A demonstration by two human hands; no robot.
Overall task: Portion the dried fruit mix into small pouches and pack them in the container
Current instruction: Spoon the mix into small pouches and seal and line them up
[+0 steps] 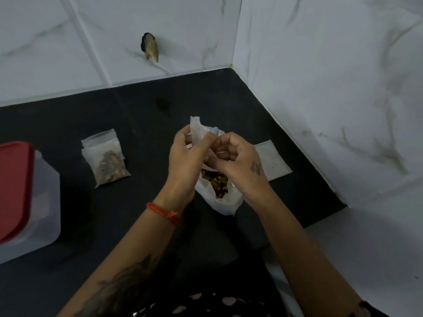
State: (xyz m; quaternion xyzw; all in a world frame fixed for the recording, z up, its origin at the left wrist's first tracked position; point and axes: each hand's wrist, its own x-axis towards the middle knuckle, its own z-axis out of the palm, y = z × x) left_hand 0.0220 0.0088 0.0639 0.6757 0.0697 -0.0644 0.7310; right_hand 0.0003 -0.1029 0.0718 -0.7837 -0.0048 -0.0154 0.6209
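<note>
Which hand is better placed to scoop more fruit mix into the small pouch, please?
Right. The right hand hovers directly over the open bag of mix, while the left hand grips the small pouch.

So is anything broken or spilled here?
Nothing is spilled on the counter. The odd thing is a rough dark hole broken into the tiled wall, with a stain streaking down from it. The filled pouches lie in a slightly crooked pile.

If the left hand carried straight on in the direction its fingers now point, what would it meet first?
Most likely the small pouch that the left hand already pinches; beyond it, the right hand, though depth is unclear.
</note>
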